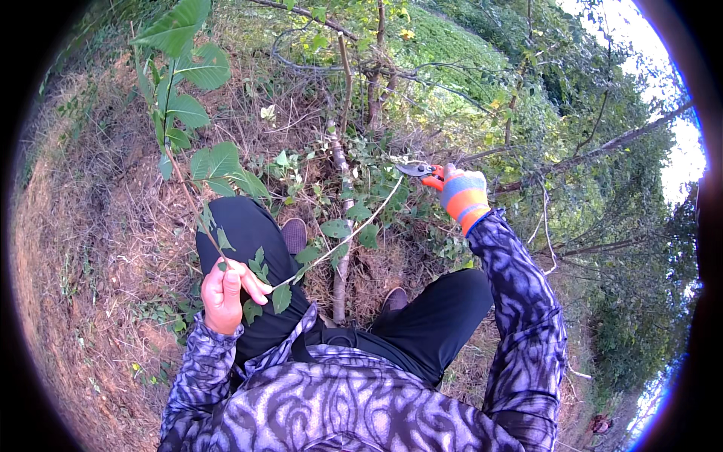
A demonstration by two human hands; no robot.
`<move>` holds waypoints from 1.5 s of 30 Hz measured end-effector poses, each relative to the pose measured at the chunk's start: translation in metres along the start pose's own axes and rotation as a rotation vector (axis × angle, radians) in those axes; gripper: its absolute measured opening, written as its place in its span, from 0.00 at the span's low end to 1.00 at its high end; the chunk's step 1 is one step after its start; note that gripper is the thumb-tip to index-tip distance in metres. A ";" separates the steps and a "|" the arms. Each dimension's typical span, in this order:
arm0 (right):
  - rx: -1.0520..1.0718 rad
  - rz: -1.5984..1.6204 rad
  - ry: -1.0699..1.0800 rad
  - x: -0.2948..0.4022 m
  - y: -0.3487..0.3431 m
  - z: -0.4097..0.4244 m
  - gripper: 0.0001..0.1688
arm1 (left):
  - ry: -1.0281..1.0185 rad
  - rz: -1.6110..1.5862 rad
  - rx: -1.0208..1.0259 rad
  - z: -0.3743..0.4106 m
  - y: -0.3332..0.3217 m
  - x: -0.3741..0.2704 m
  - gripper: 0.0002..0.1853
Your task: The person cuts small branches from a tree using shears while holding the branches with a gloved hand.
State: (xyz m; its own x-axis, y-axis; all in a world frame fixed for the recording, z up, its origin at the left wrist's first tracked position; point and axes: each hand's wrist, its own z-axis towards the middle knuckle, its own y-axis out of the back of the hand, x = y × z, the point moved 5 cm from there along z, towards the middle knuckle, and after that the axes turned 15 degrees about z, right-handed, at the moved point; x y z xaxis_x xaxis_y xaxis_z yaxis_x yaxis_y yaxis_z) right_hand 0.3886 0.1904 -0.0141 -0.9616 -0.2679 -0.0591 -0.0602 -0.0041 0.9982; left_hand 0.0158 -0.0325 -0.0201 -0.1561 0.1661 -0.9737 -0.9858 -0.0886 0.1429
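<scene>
My bare left hand (226, 291) pinches a leafy green twig (189, 195) between thumb and fingers; its broad toothed leaves rise to the upper left. A pale thin stem (358, 229) slants from beside the same fingers up to the right. Whether twig and stem are one piece cannot be told. My right hand (464, 193), in an orange and grey work glove, grips bypass pruning shears (418, 169) by their orange handles. Their metal blades lie just above the stem's far end.
A slender trunk (340, 254) stands between my knees, with a shoe (294, 234) to its left and another shoe (395, 298) to its right. Bare branches (593, 148) reach in from the right. Dry grass (107, 237) covers sloping soil at left.
</scene>
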 end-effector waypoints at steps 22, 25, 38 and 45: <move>-0.056 0.096 -0.089 0.012 0.010 -0.037 0.27 | -0.006 0.004 -0.009 0.001 -0.003 -0.001 0.15; -0.121 0.226 -0.149 -0.006 0.004 -0.048 0.26 | -0.014 0.004 -0.004 0.001 -0.003 0.000 0.15; -0.255 0.532 -0.126 0.007 -0.037 -0.108 0.19 | 0.015 -0.014 0.001 0.002 -0.006 -0.004 0.14; -0.266 0.563 -0.206 0.030 -0.054 -0.115 0.22 | 0.014 -0.001 0.014 0.003 -0.008 -0.004 0.14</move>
State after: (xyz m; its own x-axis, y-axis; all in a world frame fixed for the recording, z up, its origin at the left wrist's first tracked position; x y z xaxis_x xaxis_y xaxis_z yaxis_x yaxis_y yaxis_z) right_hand 0.3937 0.0715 -0.0682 -0.8600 -0.1085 0.4985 0.5101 -0.1621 0.8447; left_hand 0.0241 -0.0296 -0.0169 -0.1539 0.1524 -0.9763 -0.9868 -0.0750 0.1438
